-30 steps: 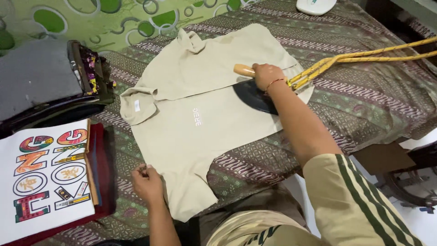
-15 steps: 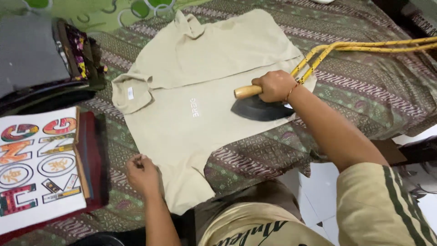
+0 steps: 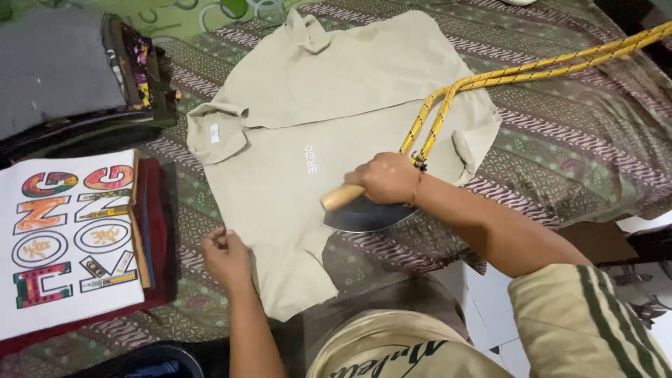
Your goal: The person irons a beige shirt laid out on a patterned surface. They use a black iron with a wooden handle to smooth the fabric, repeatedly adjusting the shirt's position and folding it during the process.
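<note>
The hem of the beige shirt [image 3: 329,140] is pinched by the left hand [image 3: 225,255]. Further up, the wooden handle of the iron [image 3: 364,213] is gripped by the right hand [image 3: 387,178], on the shirt's edge, spread over the patterned cloth [image 3: 560,147]. Behind, the yellow cord [image 3: 518,73] is seen.

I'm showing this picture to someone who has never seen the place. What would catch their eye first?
Probably the beige shirt spread flat across the patterned cloth in the middle, with the right hand pressing a dark iron on its lower edge. A yellow braided cord runs from the iron to the upper right. At left lies a folded white shirt with bold colourful lettering.
</note>
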